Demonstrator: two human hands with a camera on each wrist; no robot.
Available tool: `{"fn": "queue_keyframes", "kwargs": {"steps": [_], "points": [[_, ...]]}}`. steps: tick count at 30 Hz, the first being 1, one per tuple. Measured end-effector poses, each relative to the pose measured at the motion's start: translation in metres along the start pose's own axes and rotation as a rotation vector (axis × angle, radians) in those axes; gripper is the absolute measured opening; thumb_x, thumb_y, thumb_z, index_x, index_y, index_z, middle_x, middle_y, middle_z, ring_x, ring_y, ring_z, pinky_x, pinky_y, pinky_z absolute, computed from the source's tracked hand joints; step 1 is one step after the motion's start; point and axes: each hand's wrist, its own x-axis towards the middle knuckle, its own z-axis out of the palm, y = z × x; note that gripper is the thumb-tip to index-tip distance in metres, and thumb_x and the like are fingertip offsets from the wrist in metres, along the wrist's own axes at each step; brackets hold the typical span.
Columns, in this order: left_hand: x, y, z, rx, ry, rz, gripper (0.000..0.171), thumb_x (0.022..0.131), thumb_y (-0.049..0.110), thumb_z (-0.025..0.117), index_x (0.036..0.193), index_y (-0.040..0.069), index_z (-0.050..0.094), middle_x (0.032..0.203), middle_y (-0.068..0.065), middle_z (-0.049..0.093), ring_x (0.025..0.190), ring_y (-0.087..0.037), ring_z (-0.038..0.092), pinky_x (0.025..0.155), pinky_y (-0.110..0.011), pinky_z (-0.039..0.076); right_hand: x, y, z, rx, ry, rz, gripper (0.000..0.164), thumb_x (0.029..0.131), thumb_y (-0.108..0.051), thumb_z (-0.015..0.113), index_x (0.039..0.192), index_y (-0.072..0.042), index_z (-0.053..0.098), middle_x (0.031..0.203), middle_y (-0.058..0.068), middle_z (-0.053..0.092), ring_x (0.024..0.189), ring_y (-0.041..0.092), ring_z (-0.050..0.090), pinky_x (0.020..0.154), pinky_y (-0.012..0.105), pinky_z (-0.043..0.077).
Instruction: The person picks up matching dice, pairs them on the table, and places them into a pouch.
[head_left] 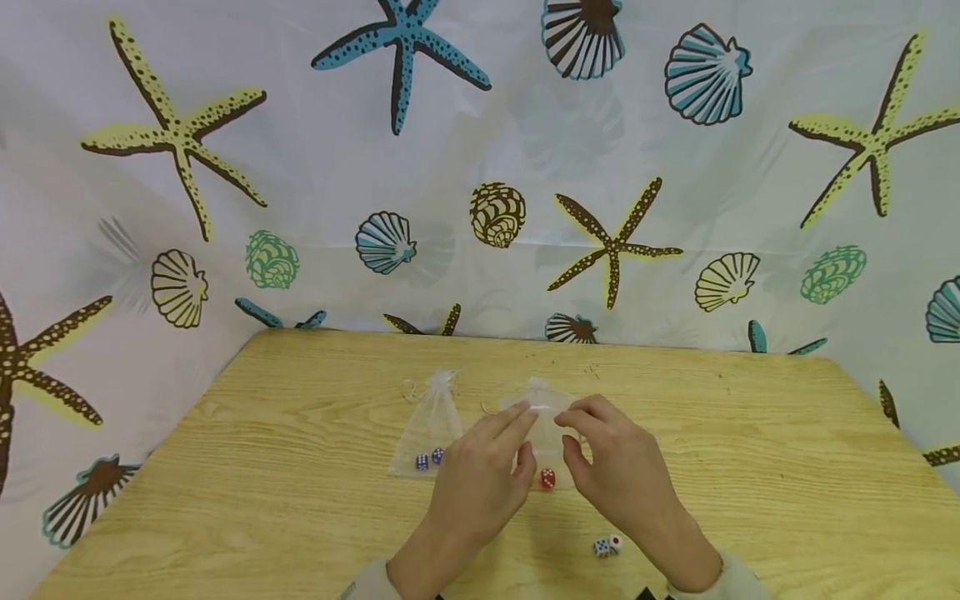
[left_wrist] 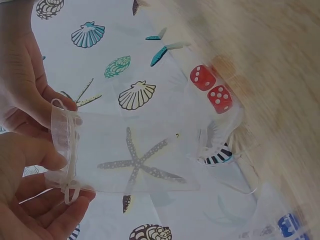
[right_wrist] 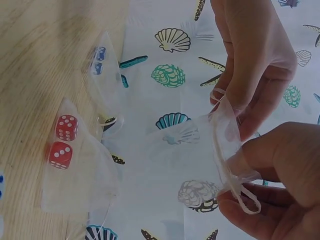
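Note:
Both hands hold a sheer white drawstring bag (left_wrist: 145, 150) by its corded mouth, and no dice show inside it. My left hand (head_left: 483, 471) pinches one side of the mouth, and my right hand (head_left: 626, 467) pinches the opposite side. The drawstring (right_wrist: 222, 160) runs between the fingers, with a loop sticking out at each end. Beyond the held bag, a second sheer bag (right_wrist: 65, 195) lies on the table with two red dice (right_wrist: 61, 155) in it. From the head view, my hands partly cover this bag.
Left of the hands lies another sheer bag (head_left: 431, 421) with blue dice (head_left: 422, 462) in it. Two white dice (head_left: 602, 547) sit on the wood-grain table (head_left: 262, 483) near my right wrist. A cloth with starfish and shells (head_left: 465, 150) hangs behind and at the sides.

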Motion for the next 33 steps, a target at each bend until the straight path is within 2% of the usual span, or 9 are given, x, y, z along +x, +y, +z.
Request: {"fn": "queue_keyframes", "kwargs": {"steps": [5, 9, 15, 19, 23, 29, 33], "points": [[-0.001, -0.003, 0.002, -0.019, -0.061, -0.011, 0.031, 0.073, 0.001, 0.076, 0.104, 0.003, 0.071, 0.105, -0.011, 0.072, 0.089, -0.022, 0.070, 0.066, -0.027, 0.057, 0.000, 0.000, -0.001, 0.009, -0.074, 0.043, 0.017, 0.071, -0.002, 0.079, 0.085, -0.007, 0.071, 0.089, 0.002, 0.064, 0.065, 0.011, 0.061, 0.054, 0.021, 0.050], [-0.001, -0.004, 0.003, -0.033, -0.110, -0.009, 0.031, 0.074, 0.002, 0.075, 0.105, 0.002, 0.071, 0.105, -0.010, 0.072, 0.090, -0.022, 0.070, 0.067, -0.028, 0.057, 0.000, 0.002, -0.007, 0.079, -0.130, 0.068, 0.017, 0.073, -0.005, 0.079, 0.086, -0.009, 0.069, 0.092, 0.000, 0.064, 0.072, 0.012, 0.063, 0.062, 0.024, 0.053], [-0.001, -0.004, 0.003, -0.026, -0.186, -0.011, 0.031, 0.077, 0.006, 0.073, 0.108, 0.002, 0.070, 0.107, -0.010, 0.071, 0.092, -0.021, 0.070, 0.068, -0.027, 0.057, -0.007, 0.005, -0.025, 0.125, -0.133, 0.091, 0.019, 0.073, -0.006, 0.079, 0.086, -0.014, 0.068, 0.093, -0.005, 0.063, 0.082, 0.011, 0.064, 0.070, 0.029, 0.054], [-0.001, -0.005, 0.001, -0.006, -0.205, -0.028, 0.031, 0.079, 0.009, 0.073, 0.109, 0.004, 0.070, 0.109, -0.009, 0.071, 0.093, -0.021, 0.069, 0.068, -0.028, 0.057, -0.018, 0.007, -0.034, 0.135, -0.157, 0.128, 0.020, 0.074, -0.005, 0.079, 0.084, -0.019, 0.068, 0.086, -0.011, 0.060, 0.075, 0.005, 0.060, 0.067, 0.024, 0.053], [-0.001, -0.007, -0.001, 0.005, -0.213, -0.038, 0.031, 0.080, 0.011, 0.073, 0.109, 0.006, 0.069, 0.109, -0.008, 0.071, 0.095, -0.022, 0.069, 0.069, -0.029, 0.058, -0.033, 0.013, -0.036, 0.181, -0.277, 0.172, 0.021, 0.076, -0.005, 0.077, 0.086, -0.020, 0.066, 0.083, -0.012, 0.059, 0.071, 0.003, 0.055, 0.063, 0.021, 0.050], [-0.002, -0.007, 0.000, -0.001, -0.205, -0.023, 0.029, 0.079, 0.011, 0.074, 0.107, 0.005, 0.070, 0.108, -0.009, 0.071, 0.095, -0.022, 0.069, 0.067, -0.029, 0.058, -0.054, 0.033, -0.024, 0.257, -0.536, 0.214, 0.026, 0.076, -0.005, 0.077, 0.099, -0.010, 0.065, 0.091, -0.004, 0.061, 0.074, 0.007, 0.055, 0.062, 0.020, 0.048], [-0.002, -0.005, 0.002, -0.012, -0.226, -0.020, 0.029, 0.080, 0.012, 0.073, 0.108, 0.005, 0.069, 0.110, -0.009, 0.071, 0.097, -0.022, 0.069, 0.069, -0.029, 0.058, -0.065, 0.041, -0.016, 0.300, -0.659, 0.283, 0.027, 0.077, -0.008, 0.077, 0.101, -0.008, 0.065, 0.094, -0.001, 0.062, 0.078, 0.011, 0.055, 0.064, 0.022, 0.048]]}}
